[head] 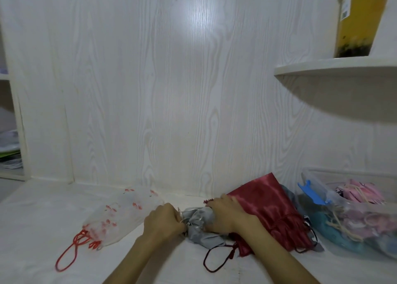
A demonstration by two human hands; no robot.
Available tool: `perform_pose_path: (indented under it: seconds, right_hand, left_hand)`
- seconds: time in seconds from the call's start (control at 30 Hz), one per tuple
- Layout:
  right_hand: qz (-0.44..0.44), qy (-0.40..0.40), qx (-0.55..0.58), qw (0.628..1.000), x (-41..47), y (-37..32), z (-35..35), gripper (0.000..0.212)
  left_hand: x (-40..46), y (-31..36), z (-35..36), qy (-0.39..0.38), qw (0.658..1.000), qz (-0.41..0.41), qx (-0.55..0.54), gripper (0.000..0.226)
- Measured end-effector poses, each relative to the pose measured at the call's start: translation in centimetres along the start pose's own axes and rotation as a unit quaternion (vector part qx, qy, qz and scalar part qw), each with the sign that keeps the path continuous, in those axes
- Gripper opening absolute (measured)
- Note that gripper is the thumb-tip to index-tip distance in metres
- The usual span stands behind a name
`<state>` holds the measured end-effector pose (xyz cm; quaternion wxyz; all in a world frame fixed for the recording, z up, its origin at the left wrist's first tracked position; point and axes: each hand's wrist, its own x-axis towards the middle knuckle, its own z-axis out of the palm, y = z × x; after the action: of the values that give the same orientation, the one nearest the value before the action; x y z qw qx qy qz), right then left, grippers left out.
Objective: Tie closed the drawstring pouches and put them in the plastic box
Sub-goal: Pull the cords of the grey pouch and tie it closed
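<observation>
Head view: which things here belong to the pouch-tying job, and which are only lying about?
Job:
grey pouch, held by left hand and right hand
red satin pouch
sheer white pouch with red cord
clear plastic box, pouches inside

Lying about:
yellow drink cup
corner shelf

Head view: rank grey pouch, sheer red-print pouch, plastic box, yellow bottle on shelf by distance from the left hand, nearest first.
1. Grey pouch: held by the left hand, at its right.
2. Sheer red-print pouch: on the table just to the left of that hand.
3. Plastic box: far right of the table, beyond the red satin pouch.
4. Yellow bottle: up on the shelf, top right.
</observation>
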<state>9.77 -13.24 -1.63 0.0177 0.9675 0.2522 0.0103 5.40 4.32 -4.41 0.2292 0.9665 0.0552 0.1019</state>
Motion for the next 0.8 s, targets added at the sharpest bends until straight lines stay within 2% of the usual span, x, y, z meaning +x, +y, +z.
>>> perform_pose_path:
  seconds: [0.13, 0.2, 0.33, 0.43, 0.6, 0.73, 0.8]
  right_hand:
    - [-0.049, 0.117, -0.032, 0.991, -1.7, -0.3, 0.7, 0.023]
    - [-0.073, 0.171, 0.036, 0.982, -3.2, 0.3, -0.4, 0.016]
    - [-0.073, 0.224, 0.219, 0.947, -6.8, 2.8, -5.3, 0.01]
    - [-0.057, 0.277, 0.26, 0.923, -9.9, 5.4, -9.5, 0.022]
    - [-0.001, 0.323, 0.225, 0.919, -15.2, 12.3, -14.8, 0.036]
    - [0.072, 0.457, 0.115, 0.879, -18.0, 18.9, -14.9, 0.04]
    - [0.137, 0.49, 0.06, 0.859, -19.1, 21.7, -13.4, 0.04]
  left_hand:
    - [-1.3, 0.7, -0.7, 0.036, 0.999, 0.017, -0.003, 0.013]
    - [-1.9, 1.6, -2.0, 0.061, 0.998, 0.029, -0.02, 0.012]
    - [-2.9, 5.6, -6.0, 0.118, 0.987, 0.07, -0.084, 0.025]
    - [-2.7, 10.4, -8.3, 0.127, 0.978, 0.114, -0.118, 0.029]
    - [-1.9, 20.4, -8.7, 0.122, 0.959, 0.194, -0.167, 0.014]
    - [-0.3, 27.9, -6.2, 0.115, 0.941, 0.253, -0.193, 0.015]
    - [0.8, 30.8, -3.6, 0.055, 0.944, 0.293, -0.141, 0.022]
